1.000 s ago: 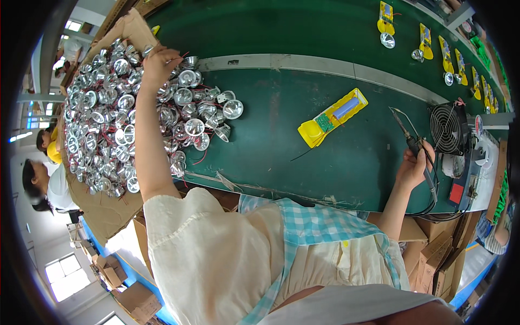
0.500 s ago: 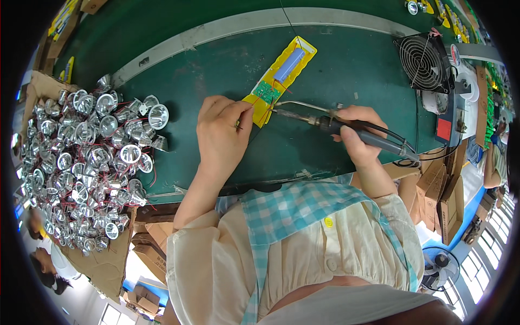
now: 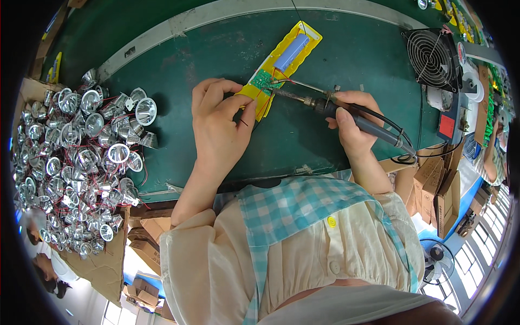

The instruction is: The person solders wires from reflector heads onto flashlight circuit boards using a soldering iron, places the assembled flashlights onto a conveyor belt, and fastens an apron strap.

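Observation:
A yellow plastic casing (image 3: 305, 60) lies slanted on the table, holding a blue cylindrical battery (image 3: 291, 52) and a small green circuit board (image 3: 262, 81). Thin red wires run about the board. My left hand (image 3: 221, 120) is at the near left end of the casing, thumb and forefinger pinched on a thin wire (image 3: 244, 123) whose end pokes out below. In my right hand (image 3: 357, 120) is a soldering iron (image 3: 374, 130) with a thin metal feed tube (image 3: 306, 85) alongside. The iron's tip and the tube's end meet at the board; the exact contact point is too small to tell.
Many silver reflector cups (image 3: 86, 160) with red wires are heaped on cardboard at the left. A black fan (image 3: 432, 59) stands at the back right, near a box with a red patch (image 3: 447, 126). Cardboard boxes (image 3: 433, 189) sit below the table's right edge.
The iron tip and feed tube have moved up from the casing's near end onto the circuit board. My left-hand fingers have opened somewhat while thumb and forefinger keep their pinch. The view has shifted slightly.

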The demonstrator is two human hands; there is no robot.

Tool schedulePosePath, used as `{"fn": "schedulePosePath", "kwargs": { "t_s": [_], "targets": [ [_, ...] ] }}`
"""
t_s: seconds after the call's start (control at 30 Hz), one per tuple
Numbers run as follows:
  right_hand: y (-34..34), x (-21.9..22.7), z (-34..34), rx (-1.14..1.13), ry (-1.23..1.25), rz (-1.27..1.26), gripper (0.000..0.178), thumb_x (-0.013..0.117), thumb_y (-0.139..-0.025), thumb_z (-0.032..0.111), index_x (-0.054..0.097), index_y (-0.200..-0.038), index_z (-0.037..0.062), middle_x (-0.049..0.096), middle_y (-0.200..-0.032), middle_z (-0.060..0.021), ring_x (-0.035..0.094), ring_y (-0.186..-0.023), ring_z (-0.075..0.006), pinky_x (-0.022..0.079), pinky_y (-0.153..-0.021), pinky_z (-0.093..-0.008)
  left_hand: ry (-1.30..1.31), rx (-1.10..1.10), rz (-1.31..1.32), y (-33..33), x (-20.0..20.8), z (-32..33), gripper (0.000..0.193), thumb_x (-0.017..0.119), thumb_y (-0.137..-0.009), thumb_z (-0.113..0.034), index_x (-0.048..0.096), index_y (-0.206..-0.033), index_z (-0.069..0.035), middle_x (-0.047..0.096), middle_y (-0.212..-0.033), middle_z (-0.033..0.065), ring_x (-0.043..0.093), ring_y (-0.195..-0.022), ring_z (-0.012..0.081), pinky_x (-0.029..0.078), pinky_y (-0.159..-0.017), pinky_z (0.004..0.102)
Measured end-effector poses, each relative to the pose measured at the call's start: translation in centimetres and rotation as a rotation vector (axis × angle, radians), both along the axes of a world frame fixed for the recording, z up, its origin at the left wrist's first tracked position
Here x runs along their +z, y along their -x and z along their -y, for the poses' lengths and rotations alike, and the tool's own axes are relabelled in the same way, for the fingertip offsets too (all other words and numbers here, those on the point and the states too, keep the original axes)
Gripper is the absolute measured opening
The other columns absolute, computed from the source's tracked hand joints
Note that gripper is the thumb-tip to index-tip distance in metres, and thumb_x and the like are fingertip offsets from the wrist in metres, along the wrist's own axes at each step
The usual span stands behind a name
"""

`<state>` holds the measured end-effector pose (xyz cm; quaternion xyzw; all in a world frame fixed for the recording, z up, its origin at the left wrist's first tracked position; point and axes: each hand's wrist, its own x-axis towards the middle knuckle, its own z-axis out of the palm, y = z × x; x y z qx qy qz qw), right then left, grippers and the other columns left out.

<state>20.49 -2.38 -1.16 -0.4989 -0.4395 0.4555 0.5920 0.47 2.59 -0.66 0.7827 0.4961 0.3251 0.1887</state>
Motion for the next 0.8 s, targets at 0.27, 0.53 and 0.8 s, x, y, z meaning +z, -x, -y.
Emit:
{"fn": "schedulePosePath", "kwargs": {
  "t_s": [0.27,0.53,0.8],
  "targets": [
    [0.08,-0.23,-0.16,0.001,0.017,0.027,0.02,0.057,-0.066,0.002,0.052,-0.086,-0.0001,0.055,-0.073,-0.0067,0.053,-0.058,-0.0093,0.046,-0.055,-0.0203,0.004,-0.01,-0.006,0.01,-0.09,-0.05,0.009,0.062,-0.057,0.0,0.056,-0.063,-0.002,0.05,-0.078,0.0056,0.045,-0.08,0.0251,0.039,-0.065,0.0327],
    [-0.23,-0.25,0.2,-0.025,-0.014,0.053,0.02,0.056,-0.067,0.003,0.052,-0.086,0.0002,0.055,-0.07,-0.0066,0.052,-0.055,-0.008,0.045,-0.05,-0.0188,-0.009,-0.016,-0.02,0.04,-0.1,-0.04,0.009,0.061,-0.057,0.0,0.056,-0.063,-0.002,0.05,-0.078,0.0058,0.045,-0.08,0.0255,0.039,-0.065,0.0327],
    [-0.12,-0.19,0.19,-0.041,-0.001,-0.03,0.02,0.057,-0.067,0.004,0.052,-0.086,-0.0001,0.055,-0.072,-0.0072,0.053,-0.056,-0.0085,0.046,-0.051,-0.0194,-0.006,-0.014,-0.026,-0.06,-0.07,0.0,0.009,0.061,-0.057,0.0,0.056,-0.063,-0.002,0.051,-0.079,0.0059,0.046,-0.081,0.0255,0.039,-0.066,0.0328]
  ]
}}
